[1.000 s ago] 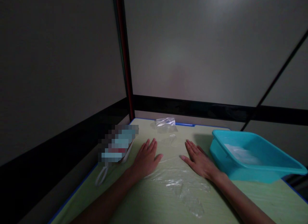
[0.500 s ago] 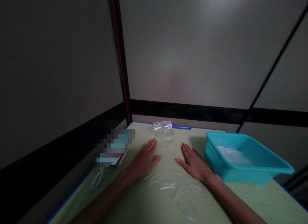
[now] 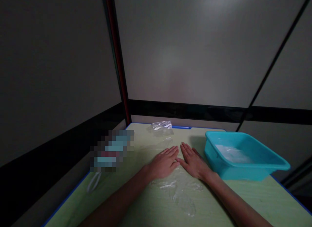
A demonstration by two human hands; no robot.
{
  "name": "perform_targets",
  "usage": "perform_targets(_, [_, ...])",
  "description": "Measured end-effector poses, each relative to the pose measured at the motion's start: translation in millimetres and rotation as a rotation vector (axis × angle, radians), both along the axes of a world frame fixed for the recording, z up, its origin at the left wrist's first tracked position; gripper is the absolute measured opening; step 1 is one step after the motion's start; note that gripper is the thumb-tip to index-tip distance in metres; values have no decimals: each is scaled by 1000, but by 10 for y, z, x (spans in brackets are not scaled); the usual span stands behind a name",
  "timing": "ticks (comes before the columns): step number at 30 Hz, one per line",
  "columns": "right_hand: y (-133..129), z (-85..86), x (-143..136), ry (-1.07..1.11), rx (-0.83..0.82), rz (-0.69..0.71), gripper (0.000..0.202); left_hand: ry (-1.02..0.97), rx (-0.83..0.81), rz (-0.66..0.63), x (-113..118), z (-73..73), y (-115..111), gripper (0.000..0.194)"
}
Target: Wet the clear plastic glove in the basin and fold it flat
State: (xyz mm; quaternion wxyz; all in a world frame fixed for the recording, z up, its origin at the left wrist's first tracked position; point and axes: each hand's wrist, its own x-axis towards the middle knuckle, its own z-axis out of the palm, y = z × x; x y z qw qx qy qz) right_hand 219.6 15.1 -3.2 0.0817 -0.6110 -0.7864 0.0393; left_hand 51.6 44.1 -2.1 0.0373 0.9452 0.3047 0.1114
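A thin, clear plastic film (image 3: 184,199) lies spread on the pale green table, creased at its near end; whether it is a bag or a glove I cannot tell. My left hand (image 3: 163,162) rests flat on it, fingers stretched out and pointing right and away from me. Flat beside it is my right hand (image 3: 194,161), fingers extended forward and its thumb by the left fingertips. Neither hand grips anything. Part of the film is hidden beneath them.
A turquoise plastic basin (image 3: 243,171) with whitish, clear plastic inside stands on the right. More crumpled clear plastic (image 3: 162,126) lies at the table's far edge. A blurred-out item with a white loop strap (image 3: 94,182) is at the left. Walls rise behind and left.
My left hand has slid right across the film, closing the gap to my right hand. The right hand has hardly moved. The view has shifted slightly.
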Motion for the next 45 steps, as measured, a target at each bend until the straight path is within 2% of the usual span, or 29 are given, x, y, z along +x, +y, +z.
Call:
perform_targets(8, [-18, 29, -3, 25, -5, 13, 76, 17, -10, 58, -159, -12, 3, 55])
perform_targets(18, [-8, 18, 7, 32, -28, 0, 77, 96, -98, 211, -738, 85, 22, 60])
perform_targets(22, [-16, 31, 7, 26, -37, 1, 77, 85, -106, 234, -891, 101, 7, 62])
perform_targets(27, [-8, 7, 3, 22, -38, -2, 78, 99, -87, 231, -923, 77, 13, 63])
perform_targets(32, [4, -45, 19, 37, -27, -150, 81, 88, -77, 224, -921, 27, 37, 65])
perform_targets(35, [-15, -17, 38, 69, -6, -178, 81, 66, -75, 222, -922, 12, 42, 64])
perform_targets(41, [-117, 91, -33, 93, 104, -78, 78, 64, -94, 236, -949, 72, 18, 63])
perform_targets(45, [-193, 77, -148, 67, 89, 19, 77, 71, -89, 268, -985, 95, 16, 62])
